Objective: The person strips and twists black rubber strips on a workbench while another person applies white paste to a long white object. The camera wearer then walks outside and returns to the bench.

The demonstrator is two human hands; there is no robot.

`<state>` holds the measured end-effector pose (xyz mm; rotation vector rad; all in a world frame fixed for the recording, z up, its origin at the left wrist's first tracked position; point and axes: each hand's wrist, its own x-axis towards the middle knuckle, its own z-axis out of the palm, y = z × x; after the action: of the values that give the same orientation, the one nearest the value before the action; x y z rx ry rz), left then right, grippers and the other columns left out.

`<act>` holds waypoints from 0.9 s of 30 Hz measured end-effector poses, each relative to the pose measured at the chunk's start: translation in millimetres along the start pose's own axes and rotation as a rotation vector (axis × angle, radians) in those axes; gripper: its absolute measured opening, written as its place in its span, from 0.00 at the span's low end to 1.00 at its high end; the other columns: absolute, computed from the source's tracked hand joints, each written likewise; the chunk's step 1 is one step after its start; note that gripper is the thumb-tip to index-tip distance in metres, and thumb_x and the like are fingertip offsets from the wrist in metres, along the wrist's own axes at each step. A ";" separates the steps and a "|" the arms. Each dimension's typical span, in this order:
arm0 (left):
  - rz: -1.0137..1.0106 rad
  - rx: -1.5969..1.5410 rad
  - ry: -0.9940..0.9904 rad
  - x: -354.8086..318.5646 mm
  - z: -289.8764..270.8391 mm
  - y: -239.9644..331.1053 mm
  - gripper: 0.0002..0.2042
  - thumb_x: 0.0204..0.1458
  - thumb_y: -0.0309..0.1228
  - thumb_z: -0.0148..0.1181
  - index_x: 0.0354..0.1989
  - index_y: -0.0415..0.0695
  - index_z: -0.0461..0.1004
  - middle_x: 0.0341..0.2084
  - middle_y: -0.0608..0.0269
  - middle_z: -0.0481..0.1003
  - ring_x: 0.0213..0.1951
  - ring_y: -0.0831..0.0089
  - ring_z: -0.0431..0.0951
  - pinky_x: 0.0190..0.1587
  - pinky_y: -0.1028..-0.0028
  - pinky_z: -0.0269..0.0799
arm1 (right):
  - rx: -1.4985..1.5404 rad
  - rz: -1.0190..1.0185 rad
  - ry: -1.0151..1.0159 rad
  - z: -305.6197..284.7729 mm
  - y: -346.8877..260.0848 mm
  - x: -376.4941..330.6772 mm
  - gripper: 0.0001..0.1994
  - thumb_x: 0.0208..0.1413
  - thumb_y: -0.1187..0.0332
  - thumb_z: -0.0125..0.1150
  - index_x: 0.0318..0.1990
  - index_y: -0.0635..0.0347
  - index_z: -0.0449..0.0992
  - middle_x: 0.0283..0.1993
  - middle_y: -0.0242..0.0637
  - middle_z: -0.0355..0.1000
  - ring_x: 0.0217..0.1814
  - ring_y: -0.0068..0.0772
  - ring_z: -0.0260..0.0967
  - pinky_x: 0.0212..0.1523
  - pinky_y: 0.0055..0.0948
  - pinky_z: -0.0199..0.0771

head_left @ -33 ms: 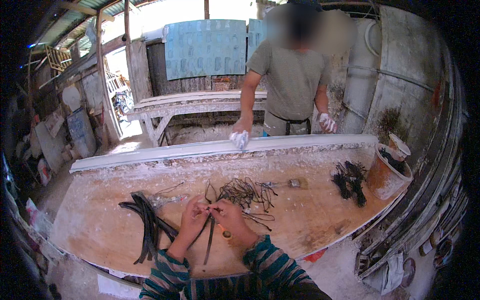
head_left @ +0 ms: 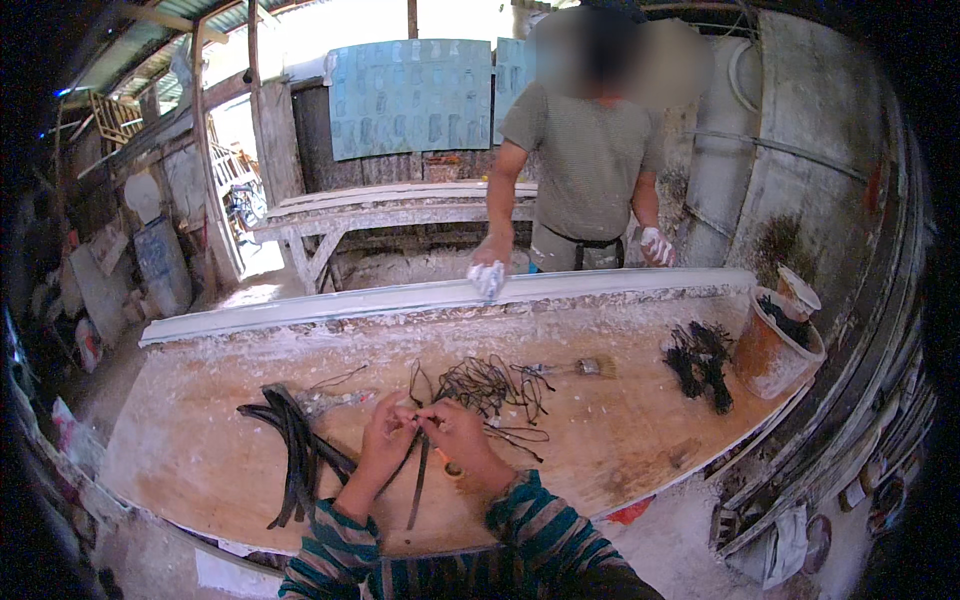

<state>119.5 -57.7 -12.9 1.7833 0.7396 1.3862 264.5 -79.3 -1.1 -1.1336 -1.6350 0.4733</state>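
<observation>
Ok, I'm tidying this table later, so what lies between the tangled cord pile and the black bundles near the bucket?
In the head view, a flat brush lies between the tangled cord pile and the black bundles, nearer the cords.

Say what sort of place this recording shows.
Probably a small, rough workshop, judging by the corrugated roof, the white-smeared wooden worktable strewn with black strips, black cords and a paintbrush, and another whitened bench behind.
</observation>
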 end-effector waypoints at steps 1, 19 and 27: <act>0.000 0.028 0.001 -1.1 0.0 -0.9 0.23 0.47 0.18 0.54 0.53 0.42 0.58 0.29 0.63 0.70 0.35 0.76 0.71 0.40 0.77 0.68 | -0.001 0.002 0.006 -0.1 -1.6 -0.7 0.07 0.46 0.73 0.58 0.34 0.63 0.75 0.27 0.39 0.68 0.31 0.32 0.69 0.30 0.25 0.66; 0.186 0.335 0.228 0.5 9.1 -1.2 0.17 0.43 0.19 0.57 0.44 0.39 0.67 0.27 0.60 0.71 0.32 0.71 0.72 0.38 0.76 0.69 | 0.271 0.068 0.061 8.2 2.6 0.9 0.03 0.49 0.75 0.55 0.33 0.63 0.71 0.31 0.34 0.67 0.32 0.21 0.65 0.30 0.21 0.64; 0.181 0.311 0.284 -1.6 11.8 2.0 0.11 0.42 0.21 0.57 0.36 0.39 0.70 0.28 0.57 0.71 0.31 0.64 0.72 0.36 0.71 0.67 | 0.221 0.085 0.006 5.3 -3.7 1.9 0.04 0.52 0.72 0.54 0.33 0.63 0.69 0.30 0.31 0.66 0.32 0.19 0.62 0.31 0.19 0.63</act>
<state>130.5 -62.5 -13.7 1.9499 1.0089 1.7480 258.1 -78.2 0.8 -1.0395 -1.4929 0.6874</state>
